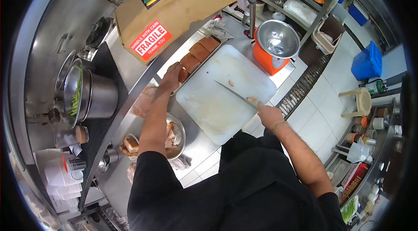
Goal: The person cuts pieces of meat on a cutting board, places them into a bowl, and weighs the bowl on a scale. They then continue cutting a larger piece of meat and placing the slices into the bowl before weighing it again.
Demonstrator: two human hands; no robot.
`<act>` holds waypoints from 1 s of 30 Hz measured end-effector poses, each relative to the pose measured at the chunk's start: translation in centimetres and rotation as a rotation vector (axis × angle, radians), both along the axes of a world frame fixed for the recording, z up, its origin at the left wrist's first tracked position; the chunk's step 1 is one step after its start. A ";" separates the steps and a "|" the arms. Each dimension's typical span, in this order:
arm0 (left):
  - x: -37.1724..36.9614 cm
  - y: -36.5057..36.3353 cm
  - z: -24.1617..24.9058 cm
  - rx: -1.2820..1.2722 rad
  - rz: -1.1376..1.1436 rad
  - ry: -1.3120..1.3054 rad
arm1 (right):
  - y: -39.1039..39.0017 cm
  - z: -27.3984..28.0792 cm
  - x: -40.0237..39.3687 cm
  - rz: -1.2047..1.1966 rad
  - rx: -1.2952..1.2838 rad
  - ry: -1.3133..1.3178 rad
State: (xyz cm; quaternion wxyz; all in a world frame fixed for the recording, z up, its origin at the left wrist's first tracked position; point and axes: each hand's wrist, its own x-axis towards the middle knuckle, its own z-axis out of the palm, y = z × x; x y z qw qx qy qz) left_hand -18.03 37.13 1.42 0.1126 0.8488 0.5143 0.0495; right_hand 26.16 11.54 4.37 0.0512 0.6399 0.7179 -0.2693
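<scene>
Reaching out to the far edge of the white cutting board [226, 94], the left hand [171, 78] closes its grip on the nearest of a row of brown blocks [198, 52], probably loaves or cakes, though the wide lens makes that hard to tell. The blocks sit in a line on the steel table [130, 72] just beside the board, within arm's reach for taking one at a time. The right hand [268, 113] has its grip pressed shut around the handle of a long knife [235, 93], blade lying low across the board with the tip toward the blocks. Small pale scraps [251, 99] lie on the board near the blade. An orange scale [274, 50] with a steel bowl stands beyond the board.
</scene>
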 end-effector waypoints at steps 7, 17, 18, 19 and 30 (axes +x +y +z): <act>-3.2 1.1 -3.3 -0.075 0.574 -0.215 | -0.6 -0.2 -0.7 0.001 0.075 -0.024; 0.2 0.8 -2.6 -0.101 0.637 -0.487 | -4.2 2.8 1.4 -0.303 0.109 0.113; 0.3 0.6 -2.5 -0.118 0.627 -0.482 | -5.0 2.3 2.3 -0.341 0.105 0.149; 0.3 0.5 -2.4 -0.141 0.634 -0.429 | -6.1 1.5 3.1 -0.382 0.098 0.184; 5.9 -2.9 -1.9 0.318 0.660 -0.301 | -9.9 -2.6 5.2 -0.717 -0.258 0.815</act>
